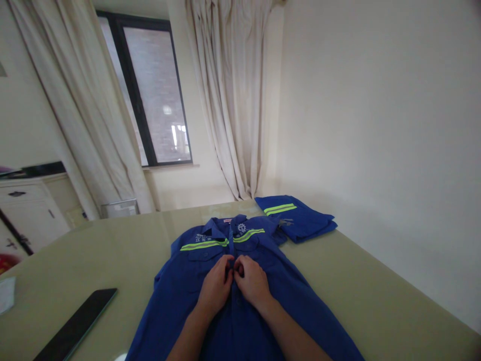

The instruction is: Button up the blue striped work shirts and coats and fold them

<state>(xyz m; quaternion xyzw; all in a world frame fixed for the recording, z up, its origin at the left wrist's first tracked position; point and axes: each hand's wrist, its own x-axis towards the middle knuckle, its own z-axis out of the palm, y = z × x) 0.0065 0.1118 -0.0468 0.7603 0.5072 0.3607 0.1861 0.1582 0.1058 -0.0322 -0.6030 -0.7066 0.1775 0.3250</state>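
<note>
A blue work jacket (180, 281) with a yellow-green reflective stripe across the chest lies spread on the table, its collar at the far end. Both hands meet at its front placket, just below the stripe. My left hand (218, 282) pinches the placket edge between thumb and fingers. Close beside it, my right hand (252, 280) is also closed on the placket, fingertips nearly touching those of the left. Whatever small part of the front sits between the fingertips is hidden.
Behind the jacket, a folded blue garment (300, 220) with a similar stripe lies near the wall. A dark flat slab (77, 326) rests at the left of the green table (124, 255). Curtains (229, 100) and a window (158, 95) stand beyond; a white cabinet (28, 210) is at left.
</note>
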